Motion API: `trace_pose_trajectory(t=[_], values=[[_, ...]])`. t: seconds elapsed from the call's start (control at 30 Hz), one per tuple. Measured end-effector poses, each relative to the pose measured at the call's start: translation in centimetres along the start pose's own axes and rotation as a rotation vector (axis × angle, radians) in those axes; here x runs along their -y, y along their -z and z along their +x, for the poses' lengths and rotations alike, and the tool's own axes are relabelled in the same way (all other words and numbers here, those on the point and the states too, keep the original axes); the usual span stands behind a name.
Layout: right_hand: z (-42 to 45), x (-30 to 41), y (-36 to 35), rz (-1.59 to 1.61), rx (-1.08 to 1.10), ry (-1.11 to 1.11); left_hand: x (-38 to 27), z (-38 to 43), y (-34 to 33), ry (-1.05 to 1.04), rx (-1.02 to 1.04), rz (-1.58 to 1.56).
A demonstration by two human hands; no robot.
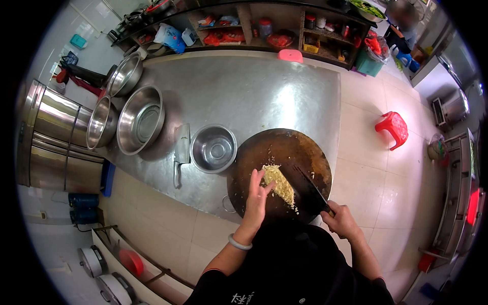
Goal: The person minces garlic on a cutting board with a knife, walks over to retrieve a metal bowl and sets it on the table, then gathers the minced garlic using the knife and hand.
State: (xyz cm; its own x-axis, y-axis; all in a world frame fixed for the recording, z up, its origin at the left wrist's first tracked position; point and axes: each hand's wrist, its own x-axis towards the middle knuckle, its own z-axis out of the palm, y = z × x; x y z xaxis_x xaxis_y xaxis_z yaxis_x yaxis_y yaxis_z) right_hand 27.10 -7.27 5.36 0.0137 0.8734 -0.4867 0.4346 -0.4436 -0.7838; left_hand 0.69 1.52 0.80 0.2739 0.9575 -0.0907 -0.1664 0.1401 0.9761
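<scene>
A heap of finely chopped pale food, perhaps garlic (278, 182), lies on a round, dark wooden chopping block (251, 152). My left hand (258, 198) is at the heap's left side with its fingers apart, wearing a pale bangle at the wrist. My right hand (340, 219) grips the handle of a dark-bladed cleaver (307, 190), whose blade lies low over the block, just right of the heap. Small bits are scattered around the heap. Left of the block stands an empty steel bowl (213, 148), and beside it lies a second cleaver (182, 145) with a metal handle.
The block rests on a steel table (228, 87). Several large steel basins (141, 120) stand at its left end. A red plastic stool (394, 127) is on the tiled floor to the right. Shelves (274, 26) line the far side, and a person (404, 28) is at the upper right.
</scene>
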Motion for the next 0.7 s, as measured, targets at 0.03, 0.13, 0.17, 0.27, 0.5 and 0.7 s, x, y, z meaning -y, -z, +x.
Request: trace_pose_trajectory(t=[0.03,0.13,0.17,0.27,0.5,0.7], values=[[0.0,-0.1,0.0,0.012,-0.040,0.001,0.0,-0.1,0.1,0.001,0.000,0.001],[-0.4,0.1,0.3,-0.032,-0.033,-0.006,-1.0,0.7,0.0,0.279,-0.253,-0.624],[-0.6,-0.1,0.2,-0.031,-0.031,-0.007,-0.7,0.8,0.4,0.264,-0.279,-0.716],[-1.0,-1.3,0.0,-0.043,-0.031,0.096,-0.4,1.0,0.7,0.231,-0.307,-0.819],[-1.2,-0.8,-0.1,-0.063,0.011,0.213,-1.6,0.7,-1.3,-0.044,-0.161,-0.244],[-0.7,-0.8,-0.3,-0.110,0.027,0.231,-1.1,0.8,-1.2,-0.151,-0.023,-0.062]])
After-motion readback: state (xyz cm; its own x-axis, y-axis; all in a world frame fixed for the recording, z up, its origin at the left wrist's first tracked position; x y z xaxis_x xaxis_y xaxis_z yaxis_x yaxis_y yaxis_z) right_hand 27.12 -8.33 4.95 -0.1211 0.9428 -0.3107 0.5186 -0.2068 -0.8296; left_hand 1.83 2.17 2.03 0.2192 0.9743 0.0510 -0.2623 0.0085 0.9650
